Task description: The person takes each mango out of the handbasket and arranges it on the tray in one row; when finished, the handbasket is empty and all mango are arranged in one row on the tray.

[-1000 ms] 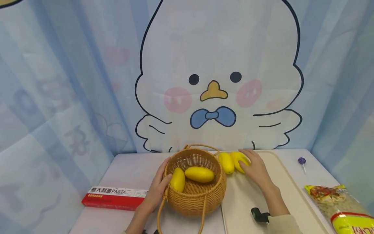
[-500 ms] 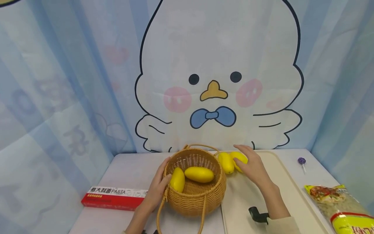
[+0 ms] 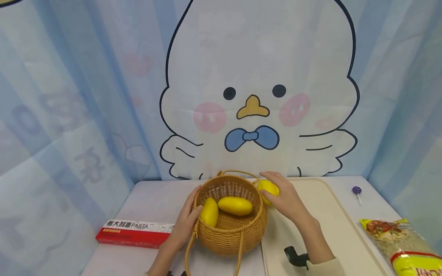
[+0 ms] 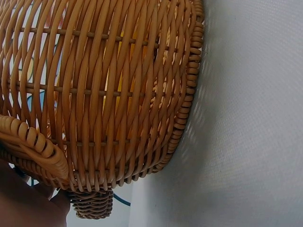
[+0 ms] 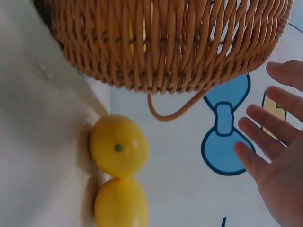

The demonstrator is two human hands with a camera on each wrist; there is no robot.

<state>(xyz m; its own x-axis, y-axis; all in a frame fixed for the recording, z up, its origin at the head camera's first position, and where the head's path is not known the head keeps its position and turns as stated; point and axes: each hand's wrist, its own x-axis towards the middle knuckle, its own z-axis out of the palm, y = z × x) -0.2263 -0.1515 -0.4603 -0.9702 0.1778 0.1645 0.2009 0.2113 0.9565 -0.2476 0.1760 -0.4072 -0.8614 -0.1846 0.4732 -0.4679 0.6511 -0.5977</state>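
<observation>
A round wicker basket (image 3: 230,243) stands left of centre, handles folded down. Inside lie two smooth yellow mango-like fruits (image 3: 236,206) (image 3: 210,212). My left hand (image 3: 186,220) grips the basket's left rim, thumb over the edge; the left wrist view has the woven wall (image 4: 109,94) up close. Beside the basket's right side hovers my right hand (image 3: 288,199), fingers spread and holding nothing. It partly covers the yellow fruit (image 3: 269,187) behind it in the head view. In the right wrist view two yellow fruits (image 5: 118,146) (image 5: 121,203) lie side by side, apart from that hand.
Under the right arm is a cream tray (image 3: 331,226). A red and white pasta box (image 3: 134,234) lies at left. To the right are a purple lollipop (image 3: 357,190) and a yellow-ended food bag (image 3: 400,241). A printed curtain (image 3: 255,50) closes off the back.
My right hand has moved left from the outer yellow fruit towards the basket's rim, leaving the fruits where they lay. The left hand and basket have stayed put.
</observation>
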